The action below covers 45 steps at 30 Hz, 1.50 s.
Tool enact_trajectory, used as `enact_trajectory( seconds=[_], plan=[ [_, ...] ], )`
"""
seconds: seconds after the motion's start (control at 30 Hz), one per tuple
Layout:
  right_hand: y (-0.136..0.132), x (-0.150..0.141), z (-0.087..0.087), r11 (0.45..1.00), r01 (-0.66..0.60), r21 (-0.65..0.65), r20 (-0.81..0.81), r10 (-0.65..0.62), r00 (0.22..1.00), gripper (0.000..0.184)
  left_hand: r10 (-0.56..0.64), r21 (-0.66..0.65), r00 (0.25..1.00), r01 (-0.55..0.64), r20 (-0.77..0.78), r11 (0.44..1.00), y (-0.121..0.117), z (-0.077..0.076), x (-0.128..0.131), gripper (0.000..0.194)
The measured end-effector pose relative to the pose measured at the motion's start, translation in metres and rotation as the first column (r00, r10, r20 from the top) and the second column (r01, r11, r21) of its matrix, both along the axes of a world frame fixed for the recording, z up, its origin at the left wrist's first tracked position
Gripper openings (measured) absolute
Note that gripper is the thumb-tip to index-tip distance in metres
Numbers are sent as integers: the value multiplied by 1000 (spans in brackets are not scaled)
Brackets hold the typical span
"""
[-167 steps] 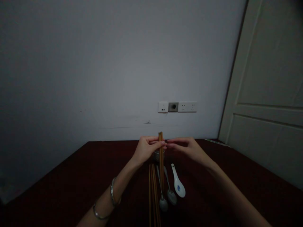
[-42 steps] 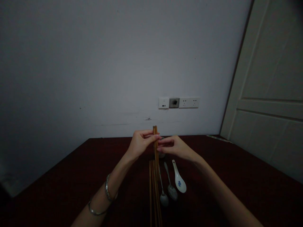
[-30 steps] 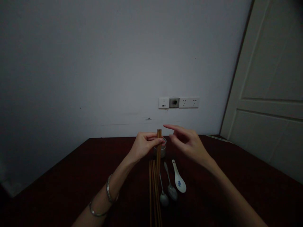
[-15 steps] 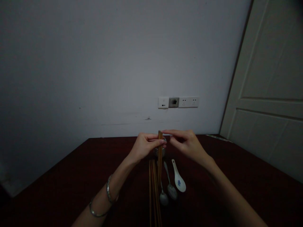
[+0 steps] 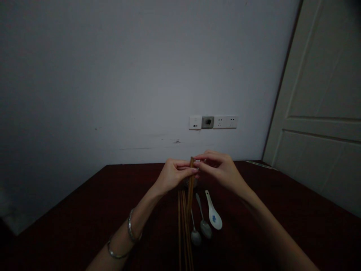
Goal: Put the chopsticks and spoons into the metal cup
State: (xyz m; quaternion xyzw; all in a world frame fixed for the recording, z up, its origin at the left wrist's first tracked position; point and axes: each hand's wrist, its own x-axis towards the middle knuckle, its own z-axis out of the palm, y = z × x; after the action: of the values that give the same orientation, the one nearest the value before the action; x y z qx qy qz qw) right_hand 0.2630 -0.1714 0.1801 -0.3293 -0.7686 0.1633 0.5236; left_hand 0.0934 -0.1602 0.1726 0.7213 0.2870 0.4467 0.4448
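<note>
A few wooden chopsticks (image 5: 191,188) are pinched near their upper ends between the thumb and fingers of my left hand (image 5: 173,175), tilted over the table. My right hand (image 5: 221,167) comes in from the other side, with thumb and index fingertips closed at the top of the same chopsticks. Behind them stands a small container (image 5: 186,182), mostly hidden by my fingers. More chopsticks (image 5: 184,233) lie lengthwise on the table below my hands. To their right are a metal spoon (image 5: 195,238), a second metal spoon (image 5: 205,228) and a white ceramic spoon (image 5: 215,219) with a blue mark.
The dark red table (image 5: 135,180) reaches back to a pale wall (image 5: 141,82) carrying a row of sockets (image 5: 220,122). A panelled door (image 5: 321,113) rises on the right. Two bracelets (image 5: 130,225) circle my left forearm.
My right thumb and index finger have closed in on the tops of the chopsticks; before, the index finger touched them with the thumb apart. My left hand keeps its hold.
</note>
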Motion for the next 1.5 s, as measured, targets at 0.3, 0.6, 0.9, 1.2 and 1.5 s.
enact_trajectory(
  seconds=[0.3,0.6,0.9,1.2,1.5],
  plan=[
    [-1,0,6,998,-64,8,-8,64,998,13,-20,20,1000,21,-20,1000,-1,-2,0,23],
    [0,-1,3,998,-61,12,-55,61,997,20,-19,43,999,20,-26,999,0,-2,0,22],
    [-2,0,3,990,-78,119,-49,84,995,14,-65,-18,997,64,-41,998,0,-3,0,22],
    [-2,0,2,992,-96,78,-71,101,992,15,-41,56,998,43,-50,997,3,-4,1,21],
    [-6,-2,5,993,-47,109,-60,54,997,16,-28,69,999,30,-26,997,0,-5,3,23]
  ],
)
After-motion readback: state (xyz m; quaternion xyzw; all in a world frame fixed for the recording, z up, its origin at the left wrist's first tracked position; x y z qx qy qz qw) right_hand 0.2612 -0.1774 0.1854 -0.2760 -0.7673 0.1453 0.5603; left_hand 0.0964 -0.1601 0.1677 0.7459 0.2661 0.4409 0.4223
